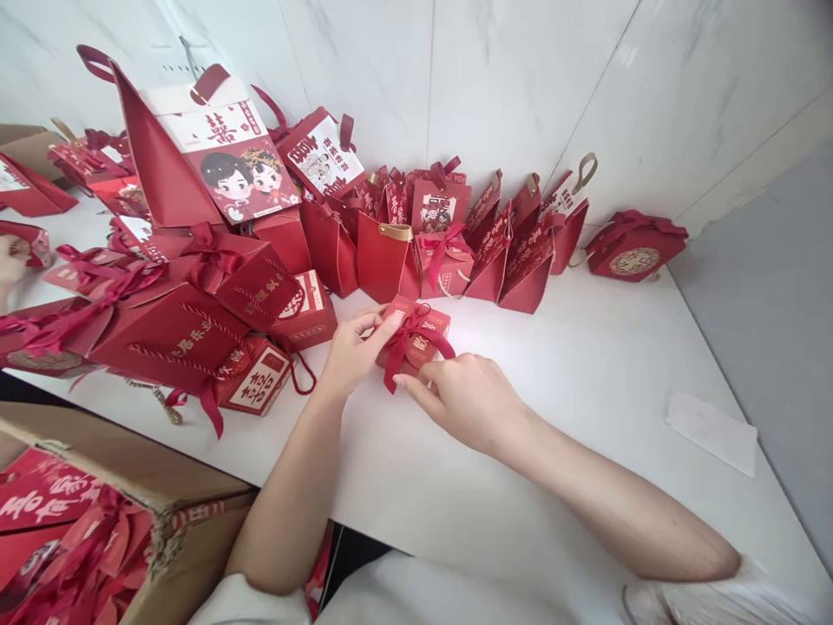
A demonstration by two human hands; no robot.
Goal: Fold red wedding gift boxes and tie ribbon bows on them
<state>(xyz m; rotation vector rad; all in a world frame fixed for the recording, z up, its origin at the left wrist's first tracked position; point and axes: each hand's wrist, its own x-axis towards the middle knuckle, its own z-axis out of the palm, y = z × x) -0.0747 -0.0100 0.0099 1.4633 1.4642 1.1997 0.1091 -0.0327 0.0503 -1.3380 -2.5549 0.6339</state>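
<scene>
A small red gift box (435, 319) with pale printed characters rests on the white table, a dark red ribbon (411, 328) tied in a bow over its top. Its left side is gripped by my left hand (357, 349), with the thumb on top near the knot and the fingers partly hidden behind the box. At the near right corner, my right hand (474, 395) is closed, with thumb and curled fingers at the ribbon's hanging tail. The inner fingertips of that hand are mostly out of sight.
Red gift bags (389, 265) line the wall behind. More ribboned boxes (175, 321) pile up at left. A cardboard carton (188, 486) of red packages stands at lower left. A red box (638, 247) and white paper (711, 431) lie right. Another person's hand (9, 269) shows far left.
</scene>
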